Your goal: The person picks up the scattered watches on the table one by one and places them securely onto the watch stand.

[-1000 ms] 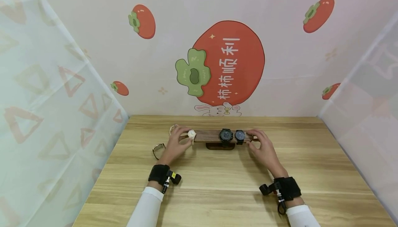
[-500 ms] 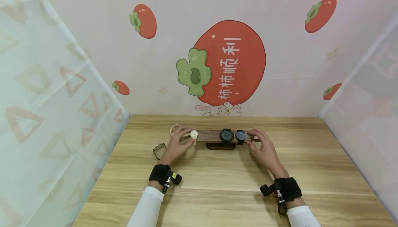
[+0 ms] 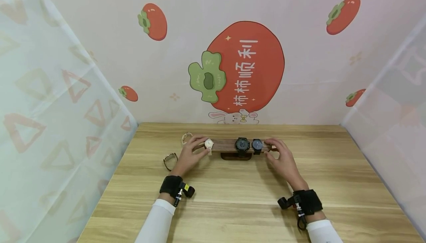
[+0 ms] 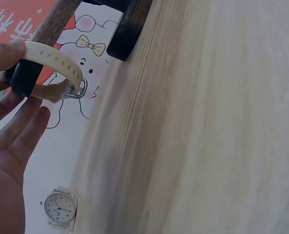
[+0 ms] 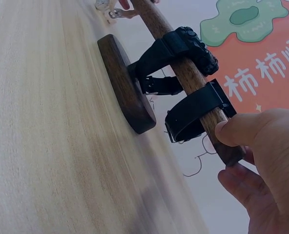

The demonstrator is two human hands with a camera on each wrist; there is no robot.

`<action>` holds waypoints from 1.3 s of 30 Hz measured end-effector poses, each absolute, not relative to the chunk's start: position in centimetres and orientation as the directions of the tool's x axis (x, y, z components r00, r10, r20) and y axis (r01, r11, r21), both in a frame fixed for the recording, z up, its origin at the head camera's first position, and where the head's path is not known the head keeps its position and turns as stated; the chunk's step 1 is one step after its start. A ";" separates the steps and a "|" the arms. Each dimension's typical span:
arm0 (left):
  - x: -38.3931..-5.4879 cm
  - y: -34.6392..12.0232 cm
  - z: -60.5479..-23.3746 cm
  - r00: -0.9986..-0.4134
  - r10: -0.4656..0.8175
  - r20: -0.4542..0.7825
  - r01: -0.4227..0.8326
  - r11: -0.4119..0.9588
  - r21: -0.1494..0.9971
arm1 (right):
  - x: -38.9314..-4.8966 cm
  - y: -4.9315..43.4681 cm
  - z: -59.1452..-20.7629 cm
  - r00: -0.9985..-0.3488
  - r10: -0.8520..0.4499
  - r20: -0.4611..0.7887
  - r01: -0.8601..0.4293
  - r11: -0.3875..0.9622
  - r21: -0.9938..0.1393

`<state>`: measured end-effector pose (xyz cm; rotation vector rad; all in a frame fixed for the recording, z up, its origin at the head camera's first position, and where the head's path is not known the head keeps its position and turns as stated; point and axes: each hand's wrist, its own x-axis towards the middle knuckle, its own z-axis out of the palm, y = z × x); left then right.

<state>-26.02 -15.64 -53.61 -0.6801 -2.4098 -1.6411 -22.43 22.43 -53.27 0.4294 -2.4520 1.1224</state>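
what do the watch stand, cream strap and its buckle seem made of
The watch stand looks like dark wood with a smooth finish: brown grain shows along its bar. The cream strap seems matte silicone or rubber, being plain and smooth, though leather is possible. Its buckle looks like polished metal, silvery and bright.

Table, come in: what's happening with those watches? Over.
Left hand holding cream watch at one end of wooden bar. Right hand gripping other end. Between hands: bulky black watch, slimmer black watch.
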 end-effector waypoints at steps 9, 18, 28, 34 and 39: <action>-26.1 -15.4 -53.4 -0.883 0.303 0.358 0.449 0.332 0.829 | -22.4 22.4 -53.1 -0.870 -0.103 0.482 -0.435 0.622 -0.652; -26.1 -15.1 -53.3 -0.868 0.317 0.383 0.484 0.365 0.795 | -22.5 22.4 -53.1 -0.868 -0.099 0.486 -0.434 0.625 -0.648; -26.5 -14.6 -53.9 -0.862 0.323 0.390 0.497 0.397 0.771 | -22.6 22.4 -53.3 -0.877 -0.096 0.470 -0.420 0.627 -0.656; -26.6 -14.4 -54.0 -0.866 0.323 0.382 0.490 0.396 0.777 | -22.6 22.4 -53.4 -0.878 -0.096 0.469 -0.416 0.636 -0.650; -26.5 -14.3 -53.9 -0.865 0.337 0.371 0.491 0.424 0.761 | -22.5 22.4 -53.4 -0.880 -0.092 0.467 -0.414 0.630 -0.657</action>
